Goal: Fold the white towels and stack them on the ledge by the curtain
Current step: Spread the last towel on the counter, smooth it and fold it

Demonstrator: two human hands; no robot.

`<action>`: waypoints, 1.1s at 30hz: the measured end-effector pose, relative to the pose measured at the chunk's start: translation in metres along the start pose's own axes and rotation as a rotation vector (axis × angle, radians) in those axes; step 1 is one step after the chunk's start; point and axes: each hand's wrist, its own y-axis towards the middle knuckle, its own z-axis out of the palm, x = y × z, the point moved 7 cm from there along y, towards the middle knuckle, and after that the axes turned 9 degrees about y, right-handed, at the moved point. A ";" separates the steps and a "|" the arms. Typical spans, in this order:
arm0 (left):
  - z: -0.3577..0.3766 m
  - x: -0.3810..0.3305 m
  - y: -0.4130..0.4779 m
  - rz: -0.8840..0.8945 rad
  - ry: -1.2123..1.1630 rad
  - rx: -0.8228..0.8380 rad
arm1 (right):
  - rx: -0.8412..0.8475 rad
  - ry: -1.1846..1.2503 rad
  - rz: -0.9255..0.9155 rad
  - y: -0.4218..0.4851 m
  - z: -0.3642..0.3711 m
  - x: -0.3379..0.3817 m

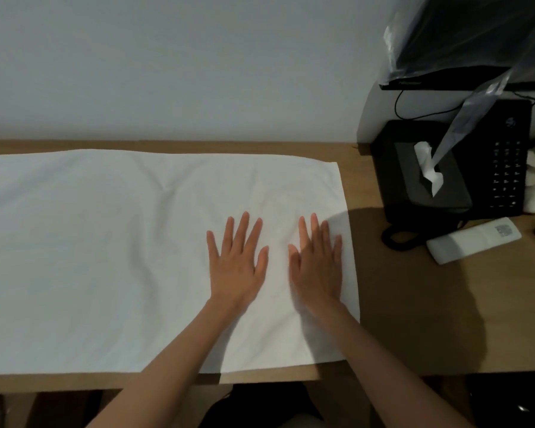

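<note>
Towel: the white towel [105, 242] lies spread flat over the wooden surface [414, 319]. It fills the left and centre of the frame and runs off the left edge, and its right end stops short of the black things at the right.
Left hand: the left hand [237, 264] rests palm down on the towel, right of centre, with fingers [243, 227] straight, spread and gripping nothing.
Right hand: the right hand [317, 267] lies flat just beside it, near the towel's right edge, its fingers straight, closer together and holding nothing.
Step, as I read it: smoothing the cloth before a fold; no fold shows yet.
Risk, near edge: the towel's near edge sits right at the front lip of the surface, so a pull toward the body could drag it off.
Risk, creases: flat palms may push wrinkles ahead of them and leave the fold crooked.
Risk, right side: lifting the right end in a wide sweep could catch the tissue box [426, 177] or knock the white remote [473, 239].
Around: a black telephone [504, 162] stands beside the box, and a plastic-wrapped screen [464, 35] hangs in the upper right.
Ledge and curtain: not in view.
</note>
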 end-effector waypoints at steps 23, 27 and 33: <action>-0.010 0.050 -0.108 0.095 -0.144 -0.015 | 0.135 -0.071 0.157 -0.103 -0.007 -0.016; -0.035 0.087 -0.114 0.061 -0.139 -0.114 | 0.064 0.023 0.099 -0.099 -0.012 0.026; -0.050 0.141 -0.086 -0.061 -0.131 -0.119 | 0.087 0.064 -0.037 -0.069 -0.002 0.101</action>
